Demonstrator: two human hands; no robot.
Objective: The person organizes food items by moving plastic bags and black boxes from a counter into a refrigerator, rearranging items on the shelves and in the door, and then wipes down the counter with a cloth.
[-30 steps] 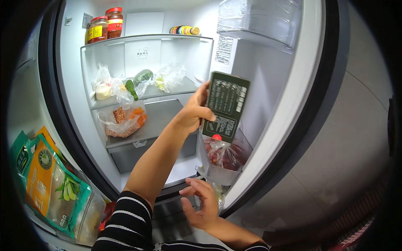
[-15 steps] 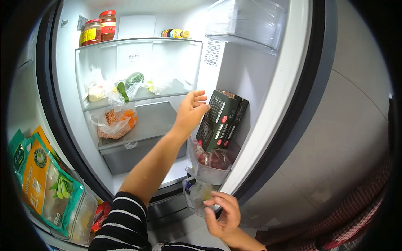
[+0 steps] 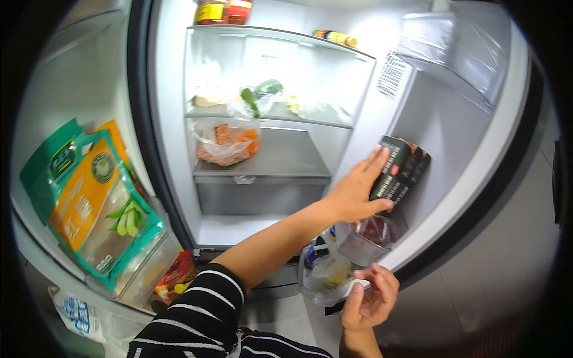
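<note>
My left hand lies against the left side of a dark box, its fingers stretched out and its thumb apart. The box leans upright beside another dark box in the right door's clear bin. Dark red food in clear plastic sits below them. My right hand is curled by the lower door edge, thumb and forefinger near each other; what they pinch, if anything, is unclear. Just left of its fingertips is a clear plastic bag with something yellow-green inside.
Fridge shelves ahead hold red-lidded jars, a small yellow-labelled bottle, bagged vegetables and a bag of pinkish food. A teal and orange package stands in the left door bin. An upper bin juts from the right door.
My view has shifted, so the fridge sits further right in the picture. My left hand has gone from beside the dark box to touching it. My right hand stays curled near the bag.
</note>
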